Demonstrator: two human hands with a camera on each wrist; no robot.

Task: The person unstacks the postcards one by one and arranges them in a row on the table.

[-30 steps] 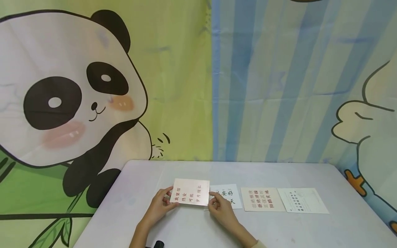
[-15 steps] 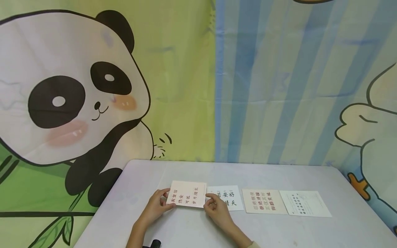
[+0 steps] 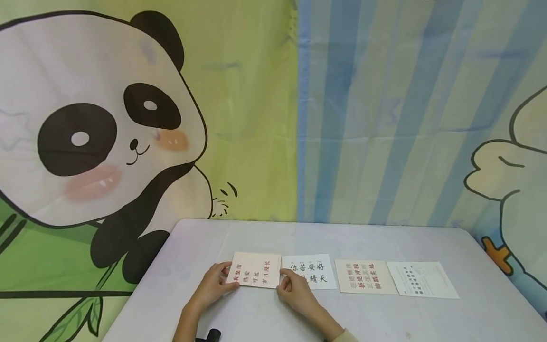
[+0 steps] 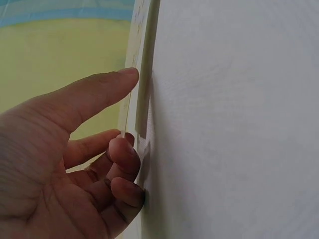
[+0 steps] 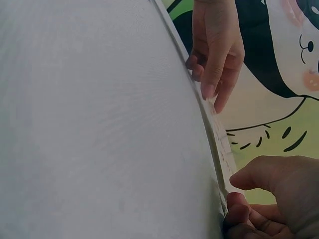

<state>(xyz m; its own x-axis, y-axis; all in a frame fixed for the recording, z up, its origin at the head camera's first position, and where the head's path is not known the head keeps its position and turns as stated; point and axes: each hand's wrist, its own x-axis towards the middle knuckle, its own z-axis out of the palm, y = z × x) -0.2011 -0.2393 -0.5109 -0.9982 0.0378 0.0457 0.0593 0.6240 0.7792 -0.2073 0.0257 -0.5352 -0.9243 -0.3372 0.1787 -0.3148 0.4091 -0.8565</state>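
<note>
A cream card (image 3: 255, 270) printed with red Chinese characters lies low over the table. At its left edge my left hand (image 3: 213, 285) pinches it, thumb (image 4: 112, 87) over the face and the other fingers bent at the edge. My right hand (image 3: 297, 292) holds its lower right corner between thumb and curled fingers, as the right wrist view also shows. Directly right of this card sits a white card (image 3: 320, 273) with large black characters, its lower left part covered by the right hand.
Further right on the white table (image 3: 376, 318) rest a cream card (image 3: 386, 278) with red and grey characters and a white card (image 3: 429, 280) with small dark print, their edges meeting. A black object (image 3: 213, 335) shows at the front edge. Cartoon curtains (image 3: 252, 142) hang behind.
Both hands have brought the cream card left and down toward the table. More of the white card with large black characters now shows beside it. The view has shifted slightly.
</note>
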